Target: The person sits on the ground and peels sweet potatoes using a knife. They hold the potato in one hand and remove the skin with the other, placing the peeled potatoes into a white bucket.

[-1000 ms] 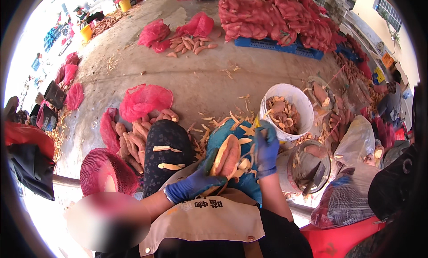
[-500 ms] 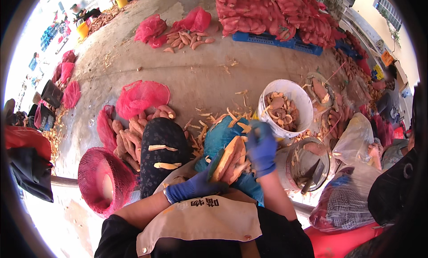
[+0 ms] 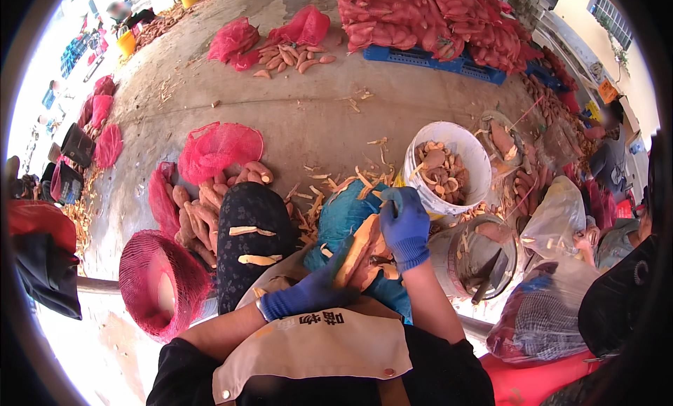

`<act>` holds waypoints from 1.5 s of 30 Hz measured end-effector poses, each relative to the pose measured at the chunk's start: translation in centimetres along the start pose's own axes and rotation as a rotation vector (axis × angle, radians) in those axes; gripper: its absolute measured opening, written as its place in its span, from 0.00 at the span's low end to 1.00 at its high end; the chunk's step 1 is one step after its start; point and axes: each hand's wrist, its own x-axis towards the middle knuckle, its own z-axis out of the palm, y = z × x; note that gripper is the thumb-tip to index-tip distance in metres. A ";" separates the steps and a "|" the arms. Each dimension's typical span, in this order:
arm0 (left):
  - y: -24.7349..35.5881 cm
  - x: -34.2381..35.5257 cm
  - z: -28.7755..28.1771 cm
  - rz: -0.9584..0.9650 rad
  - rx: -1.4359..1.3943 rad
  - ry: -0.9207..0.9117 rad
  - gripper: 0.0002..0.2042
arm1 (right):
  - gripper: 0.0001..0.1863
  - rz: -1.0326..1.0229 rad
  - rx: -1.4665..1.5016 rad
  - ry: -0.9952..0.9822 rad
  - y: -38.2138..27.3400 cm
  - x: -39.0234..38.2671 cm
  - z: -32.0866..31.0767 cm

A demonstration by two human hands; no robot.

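My left hand [image 3: 312,288], in a blue glove, is wrapped round a partly peeled sweet potato [image 3: 359,246] above my lap, its orange flesh bare along one side. At the potato's upper right end is my gloved right hand [image 3: 406,231], fingers curled; whatever they grip is hidden. Below the potato, peel strips lie on a turquoise plastic cover [image 3: 343,217] over my right leg. Two more peel strips [image 3: 261,259] rest on the dark patterned cloth of my left leg [image 3: 252,206].
A white bucket [image 3: 457,132] of peelings stands front right, beside a grey bucket [image 3: 459,259] with a knife [image 3: 493,274] across it. Unpeeled sweet potatoes [image 3: 200,220] and a red mesh-covered basket [image 3: 137,287] are left. Stacked red net sacks [image 3: 420,20] sit on a blue pallet [image 3: 434,66].
My right hand has moved slightly left and up against the sweet potato's far end, and is less blurred. The left hand keeps its hold on the potato.
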 end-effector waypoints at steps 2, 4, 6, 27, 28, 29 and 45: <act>-0.3 0.0 0.1 0.042 0.098 0.001 0.52 | 0.06 0.058 -0.045 -0.027 1.5 0.5 1.6; -0.1 -0.2 0.1 0.051 0.098 0.004 0.52 | 0.06 0.099 -0.236 0.141 3.2 2.9 1.5; -0.2 -0.3 0.1 0.103 0.120 0.032 0.52 | 0.06 0.064 -0.266 0.237 4.1 4.0 1.2; -0.2 -0.4 -1.0 0.114 0.097 0.051 0.47 | 0.01 0.173 -0.337 0.355 8.3 5.1 4.2; -0.6 -0.4 -1.3 0.280 0.147 0.109 0.45 | 0.02 0.069 -0.303 0.368 9.8 5.7 3.6; 0.5 -0.6 -1.9 0.240 0.281 0.106 0.44 | 0.06 0.386 0.123 0.205 14.2 5.3 4.2; -1.6 7.2 -2.9 0.273 -0.580 0.319 0.32 | 0.11 0.486 1.048 -0.244 6.1 -1.1 4.8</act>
